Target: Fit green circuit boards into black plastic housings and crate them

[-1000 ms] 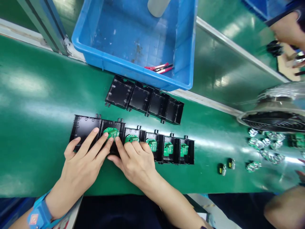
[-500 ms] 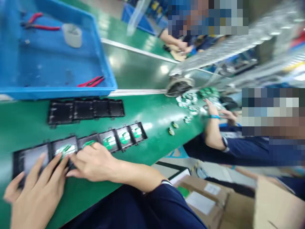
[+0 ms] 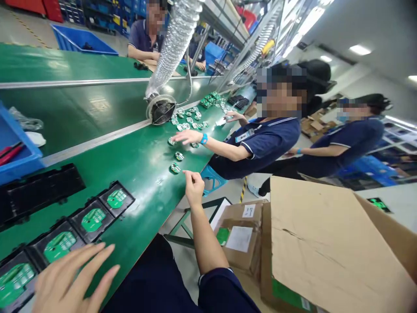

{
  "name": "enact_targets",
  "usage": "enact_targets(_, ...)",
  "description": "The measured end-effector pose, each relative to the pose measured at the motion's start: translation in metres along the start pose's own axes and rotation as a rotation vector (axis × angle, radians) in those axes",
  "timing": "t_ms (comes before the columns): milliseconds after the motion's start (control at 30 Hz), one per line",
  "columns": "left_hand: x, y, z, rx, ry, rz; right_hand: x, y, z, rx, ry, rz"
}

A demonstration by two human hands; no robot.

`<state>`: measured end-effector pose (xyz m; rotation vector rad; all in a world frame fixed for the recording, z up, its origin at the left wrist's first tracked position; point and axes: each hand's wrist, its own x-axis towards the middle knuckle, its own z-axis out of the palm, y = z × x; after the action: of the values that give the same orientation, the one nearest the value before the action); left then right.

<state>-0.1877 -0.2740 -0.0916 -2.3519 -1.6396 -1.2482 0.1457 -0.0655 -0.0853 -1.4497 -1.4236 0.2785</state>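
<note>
My left hand (image 3: pixel 74 278) is spread open over the near end of a strip of black square trays (image 3: pixel 125 209). Each visible tray holds a green circuit board (image 3: pixel 93 220) with a notched round outline; my hand partly covers the nearest trays. Farther along the bench edge, my right hand (image 3: pixel 194 187) has its fingers curled in, with no object showing in them. Just left of its fingertips lies a small round circuit board (image 3: pixel 175 168), apart from the hand. Another small board (image 3: pixel 179 155) rests just beyond it.
A second black tray strip (image 3: pixel 42 191) lies beside a blue bin (image 3: pixel 19 152) holding red-handled pliers (image 3: pixel 9 153). A co-worker's hand (image 3: pixel 185 137) hovers over more boards (image 3: pixel 187 126). A fan (image 3: pixel 163 111) on a foil duct stands behind. Cardboard boxes (image 3: pixel 325 234) are at right.
The view has swung right. My right hand has left the tray strip and moved right towards the loose boards. My left hand has lifted off the board, fingers spread.
</note>
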Motion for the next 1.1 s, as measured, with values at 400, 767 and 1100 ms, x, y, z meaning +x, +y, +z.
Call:
enact_targets(400, 0.242, 0.047, 0.195, 0.006, -0.464, -0.15, 0.024, 0.05, -0.006, 0.043, -0.081, 0.101)
enact_targets(767, 0.265, 0.028, 0.227, -0.033, -0.65, -0.15, 0.021, 0.052, -0.006, 0.132, -0.016, 0.104)
enact_targets(1100, 0.271, 0.031, 0.23, -0.084, -0.611, -0.202, 0.022, 0.05, -0.007, 0.228, 0.004, 0.128)
